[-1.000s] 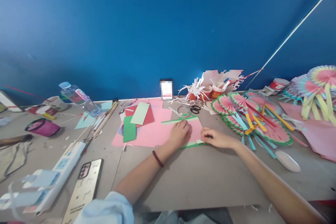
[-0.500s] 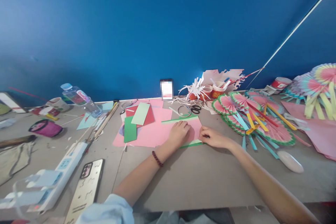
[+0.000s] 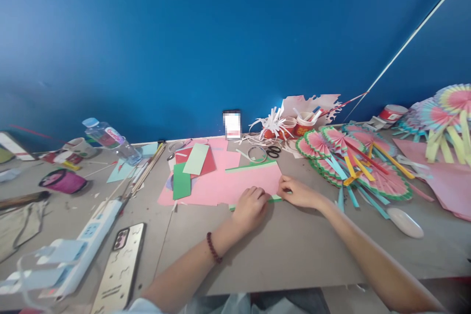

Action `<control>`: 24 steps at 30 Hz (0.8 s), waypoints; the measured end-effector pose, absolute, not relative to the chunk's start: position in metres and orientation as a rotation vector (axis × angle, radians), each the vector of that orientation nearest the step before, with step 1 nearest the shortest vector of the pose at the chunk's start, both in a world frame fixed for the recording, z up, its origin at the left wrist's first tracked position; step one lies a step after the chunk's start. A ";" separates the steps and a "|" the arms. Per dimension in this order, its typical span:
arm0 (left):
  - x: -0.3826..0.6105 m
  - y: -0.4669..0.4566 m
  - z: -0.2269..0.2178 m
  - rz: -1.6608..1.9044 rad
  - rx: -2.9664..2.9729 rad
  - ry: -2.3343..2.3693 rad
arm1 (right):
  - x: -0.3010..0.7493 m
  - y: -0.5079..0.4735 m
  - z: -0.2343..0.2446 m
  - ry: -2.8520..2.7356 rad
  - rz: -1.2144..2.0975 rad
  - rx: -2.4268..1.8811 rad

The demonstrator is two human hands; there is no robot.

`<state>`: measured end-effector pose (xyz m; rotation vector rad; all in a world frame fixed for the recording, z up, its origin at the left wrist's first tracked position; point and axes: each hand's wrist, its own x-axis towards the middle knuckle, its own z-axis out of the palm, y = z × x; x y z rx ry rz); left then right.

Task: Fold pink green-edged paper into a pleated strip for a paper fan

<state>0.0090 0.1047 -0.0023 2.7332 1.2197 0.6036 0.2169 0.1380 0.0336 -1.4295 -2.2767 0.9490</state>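
Observation:
A pink sheet of paper (image 3: 253, 176) with green strips along its far and near edges lies before me. My left hand (image 3: 252, 208) rests on its near edge, palm down, fingers slightly bent and covering part of the near green strip (image 3: 232, 207). At the sheet's right edge, my right hand (image 3: 297, 191) has thumb and fingers closed together on the paper near the lower corner. Its fingertips are partly hidden. Left of the sheet, a green card (image 3: 182, 181), a pale green card (image 3: 196, 158) and a red card (image 3: 208, 164) lie on larger pink paper (image 3: 209, 191).
Black-handled scissors (image 3: 273, 152) and a tape roll (image 3: 257, 154) lie beyond the sheet. Folded paper fans (image 3: 362, 162) and a white oval object (image 3: 405, 222) are at right. On the left are a power strip (image 3: 86, 245), a phone (image 3: 119, 267) and a bottle (image 3: 110, 140).
My left hand has slid toward me, from the middle of the pink sheet to its near edge, uncovering the middle. My right hand stays at the right edge.

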 end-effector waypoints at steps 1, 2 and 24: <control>0.010 0.104 -0.002 0.595 2.742 1.214 | 0.217 0.137 0.034 -2.280 0.937 -1.430; 0.011 0.103 -0.002 0.580 2.755 1.210 | 0.216 0.137 0.035 -2.285 0.928 -1.432; 0.019 0.092 0.010 0.505 2.829 1.173 | 0.216 0.135 0.035 -2.316 0.874 -1.441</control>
